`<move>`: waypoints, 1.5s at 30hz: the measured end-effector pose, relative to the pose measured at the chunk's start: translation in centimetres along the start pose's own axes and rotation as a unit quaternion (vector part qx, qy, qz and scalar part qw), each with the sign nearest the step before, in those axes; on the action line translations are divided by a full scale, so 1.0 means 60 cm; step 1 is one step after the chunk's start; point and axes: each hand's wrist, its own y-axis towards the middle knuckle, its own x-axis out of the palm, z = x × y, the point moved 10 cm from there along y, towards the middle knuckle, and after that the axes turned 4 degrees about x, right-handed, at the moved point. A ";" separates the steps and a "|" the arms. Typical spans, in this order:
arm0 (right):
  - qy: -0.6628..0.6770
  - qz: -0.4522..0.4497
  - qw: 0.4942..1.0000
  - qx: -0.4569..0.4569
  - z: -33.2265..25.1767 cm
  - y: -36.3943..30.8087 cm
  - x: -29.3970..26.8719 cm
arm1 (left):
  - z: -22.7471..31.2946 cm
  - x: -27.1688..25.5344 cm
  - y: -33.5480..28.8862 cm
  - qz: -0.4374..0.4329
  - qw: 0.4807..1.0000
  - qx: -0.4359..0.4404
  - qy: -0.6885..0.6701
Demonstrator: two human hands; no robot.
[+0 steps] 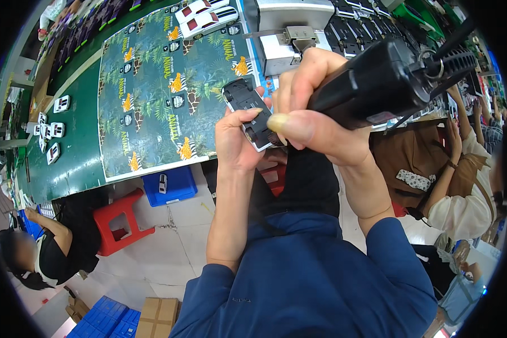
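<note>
My left hand (235, 143) grips a toy car (243, 97) turned over, its black underside up and a white body edge showing along the side. The thumb lies across the chassis. Wrapped around a black cylindrical power screwdriver (372, 84) is my right hand (341, 135), close above the car's near end. The tool's tip is hidden behind my fingers, so contact with the car cannot be seen. Beyond my hands, white toy car bodies (200, 19) with red parts rest on the printed sheet (152, 96).
Small white toy cars (53, 130) cluster on the green table (79, 163) at left. A metal fixture (296, 42) stands beyond my right hand, beside rows of black chassis parts (355, 28). Below are a blue bin (172, 194) and red stool (115, 217). Other people sit on both sides.
</note>
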 end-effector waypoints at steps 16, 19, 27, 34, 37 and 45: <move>0.043 0.008 0.999 0.017 0.010 0.001 0.001 | -0.016 0.013 0.012 -0.067 0.996 -0.037 -0.048; 0.059 0.010 0.998 0.013 0.007 -0.003 0.002 | -0.018 0.020 0.007 -0.084 0.994 -0.049 -0.055; 0.165 -0.064 0.984 -0.033 -0.037 -0.006 -0.019 | -0.009 0.020 -0.007 -0.078 0.995 -0.066 -0.017; -0.024 0.186 0.982 0.017 -0.009 0.017 -0.120 | 0.025 0.113 -0.068 -0.187 0.979 -0.019 0.079; -0.040 0.125 0.991 0.036 0.013 0.019 -0.094 | 0.014 0.160 -0.087 -0.225 0.967 -0.012 0.121; -0.075 0.096 0.986 0.114 0.007 0.010 -0.100 | 0.020 0.210 -0.115 -0.261 0.939 0.017 0.226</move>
